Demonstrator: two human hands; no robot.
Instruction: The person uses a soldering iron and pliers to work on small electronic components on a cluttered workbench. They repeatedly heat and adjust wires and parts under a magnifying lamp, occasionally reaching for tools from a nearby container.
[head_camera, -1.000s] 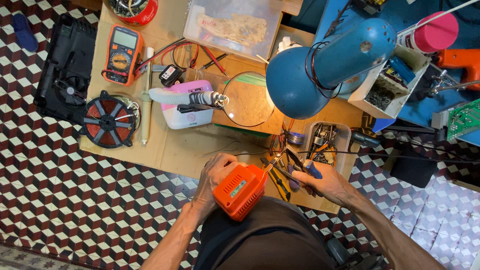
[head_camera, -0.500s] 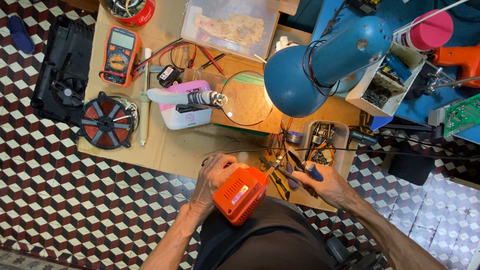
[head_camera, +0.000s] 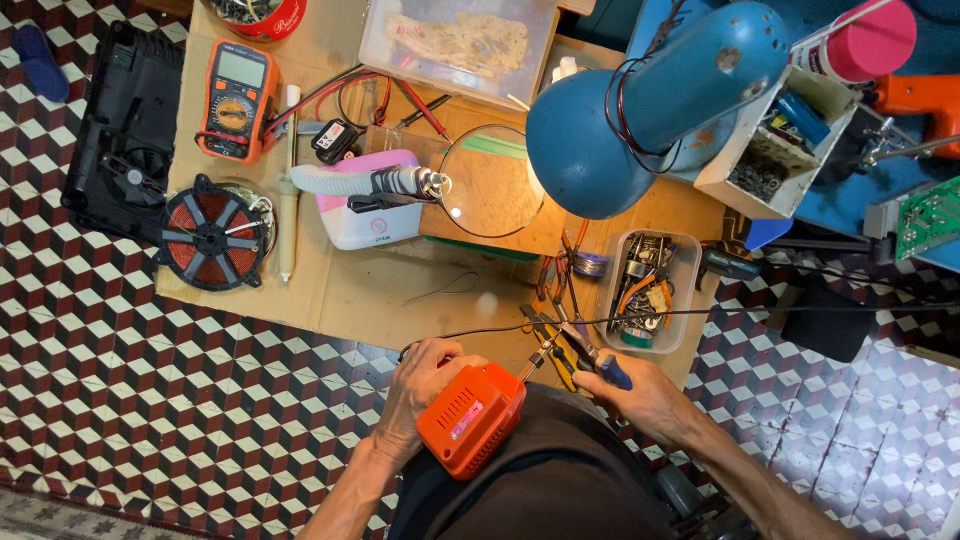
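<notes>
At the near edge of the cardboard-covered bench (head_camera: 380, 300), I see both hands busy on an orange plastic casing (head_camera: 472, 420).

My left hand (head_camera: 425, 385) is wrapped around the casing's upper left side, steadying it on the lap just off the bench's near edge. My right hand (head_camera: 640, 395) is closed on blue-handled pliers (head_camera: 585, 355), their tip touching the casing's top right corner. A thin black wire (head_camera: 700, 312) runs across just above both hands. Farther back, near the right edge, sits a clear tub of small parts (head_camera: 645, 290); a blue lamp (head_camera: 650, 110) hangs over a round magnifier (head_camera: 490, 180). Toward the far left corner lie an orange multimeter (head_camera: 235, 100) and a copper coil (head_camera: 212, 232).
</notes>
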